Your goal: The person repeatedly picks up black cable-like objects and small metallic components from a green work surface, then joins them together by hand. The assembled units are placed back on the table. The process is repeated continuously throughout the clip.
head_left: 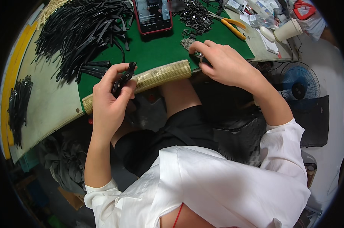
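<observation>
Pinched upright between the thumb and fingers of my left hand [108, 93] is a small black part with shiny metal spots [122, 80]; its exact kind is unclear. It is held over the left part of a gold patterned padded roll [162, 77] along the table's front edge. My right hand [229, 64] is closed, palm down, past the roll's right end. A dark and silver object, mostly hidden, shows under its fingers. Just beyond those fingertips lies a small heap of tiny silver pieces [187, 43], resembling screws.
On the green mat [149, 55] lie a large heap of thin black strips like spectacle temples [84, 34], a red-cased phone [153, 17], a pile of small black parts [196, 17] and orange-handled pliers [232, 28]. A cup [288, 30] and a blue fan [299, 81] are at right.
</observation>
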A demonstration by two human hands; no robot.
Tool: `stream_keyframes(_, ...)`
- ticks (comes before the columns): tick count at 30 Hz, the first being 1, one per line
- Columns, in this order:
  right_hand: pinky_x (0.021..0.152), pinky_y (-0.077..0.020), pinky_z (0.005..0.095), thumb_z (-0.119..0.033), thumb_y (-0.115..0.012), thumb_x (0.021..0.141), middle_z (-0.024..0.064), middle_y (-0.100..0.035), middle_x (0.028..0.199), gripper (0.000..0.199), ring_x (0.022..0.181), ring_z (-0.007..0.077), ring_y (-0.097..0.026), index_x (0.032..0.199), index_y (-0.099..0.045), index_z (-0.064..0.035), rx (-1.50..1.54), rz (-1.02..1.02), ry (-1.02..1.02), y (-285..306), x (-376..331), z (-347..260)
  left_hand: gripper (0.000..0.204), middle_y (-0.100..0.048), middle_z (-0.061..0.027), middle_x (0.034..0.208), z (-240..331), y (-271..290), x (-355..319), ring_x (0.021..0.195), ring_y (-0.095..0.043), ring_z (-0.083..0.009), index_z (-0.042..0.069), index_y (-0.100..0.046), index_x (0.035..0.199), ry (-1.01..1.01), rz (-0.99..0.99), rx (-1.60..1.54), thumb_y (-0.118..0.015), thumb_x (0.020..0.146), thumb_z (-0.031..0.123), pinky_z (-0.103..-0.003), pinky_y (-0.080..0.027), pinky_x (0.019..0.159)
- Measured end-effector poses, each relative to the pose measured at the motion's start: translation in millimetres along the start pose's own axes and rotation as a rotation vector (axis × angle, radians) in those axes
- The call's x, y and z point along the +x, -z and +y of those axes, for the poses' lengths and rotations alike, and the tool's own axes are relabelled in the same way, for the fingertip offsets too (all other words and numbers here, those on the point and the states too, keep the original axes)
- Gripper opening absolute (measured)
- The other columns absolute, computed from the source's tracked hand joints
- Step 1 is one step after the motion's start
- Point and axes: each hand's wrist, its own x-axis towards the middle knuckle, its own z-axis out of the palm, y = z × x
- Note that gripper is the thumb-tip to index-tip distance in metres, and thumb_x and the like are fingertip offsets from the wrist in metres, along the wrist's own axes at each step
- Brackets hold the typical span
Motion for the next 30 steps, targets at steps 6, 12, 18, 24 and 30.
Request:
stream_keyframes(6, 0.077, -0.0518, 0.0407, -0.009, -0.058, 0.086, 0.0147, -0.061, 0.096, 0.034, 0.081, 0.0295, -0.065, 0.121, -0.057, -0.0083, 0.048, 0.062, 0.101, 2, 6, 3, 0.035, -0.062, -0.0033, 0.090, 5, 1, -6, 0.075, -0.056, -0.0082, -0.003, -0.059, 0.121, 0.012, 0.012, 0.008, -0.053, 0.087, -0.005, -0.022, -0.047, 0.071)
stream_keyframes(12, 0.044, -0.0420, 0.0198, -0.016, -0.061, 0.093, 0.0035, -0.055, 0.098, 0.033, 0.055, 0.0054, -0.054, 0.126, -0.055, -0.0110, 1.239, -0.237, -0.017, 16, -9, -61, 0.023, -0.068, -0.0087, 0.085, 8, -22, -7, 0.072, -0.061, -0.0111, -0.002, -0.061, 0.111, -0.250, 0.182, 0.299, -0.064, 0.088, -0.002, -0.024, -0.049, 0.067)
stream_keyframes(18, 0.042, -0.0407, 0.0189, -0.016, -0.060, 0.095, 0.0091, -0.058, 0.108, 0.035, 0.050, 0.0066, -0.054, 0.129, -0.052, -0.0091, 1.455, -0.193, -0.053, 0, -7, -82, 0.022, -0.068, -0.0101, 0.081, 5, -21, -10, 0.067, -0.065, -0.0172, -0.001, -0.062, 0.108, -0.442, 0.230, 0.446, -0.067, 0.087, -0.002, -0.026, -0.049, 0.062)
stream_keyframes(24, 0.042, -0.0404, 0.0189, -0.016, -0.058, 0.096, 0.0091, -0.059, 0.111, 0.037, 0.051, 0.0064, -0.054, 0.131, -0.050, -0.0094, 1.550, -0.209, -0.079, -6, -9, -84, 0.037, -0.065, -0.0123, 0.077, 6, -24, -6, 0.063, -0.066, -0.0282, 0.003, -0.064, 0.104, -0.491, 0.267, 0.429, -0.067, 0.070, -0.009, -0.035, -0.050, 0.056)
stream_keyframes(30, 0.043, -0.0401, 0.0191, -0.020, -0.054, 0.099, 0.0063, -0.061, 0.099, 0.034, 0.051, 0.0062, -0.053, 0.130, -0.047, -0.0085, 1.579, -0.194, -0.092, -8, -10, -90, 0.035, -0.068, -0.0117, 0.079, 9, -21, -8, 0.065, -0.068, -0.0240, 0.001, -0.064, 0.106, -0.559, 0.277, 0.546, -0.066, 0.072, -0.007, -0.031, -0.052, 0.058)
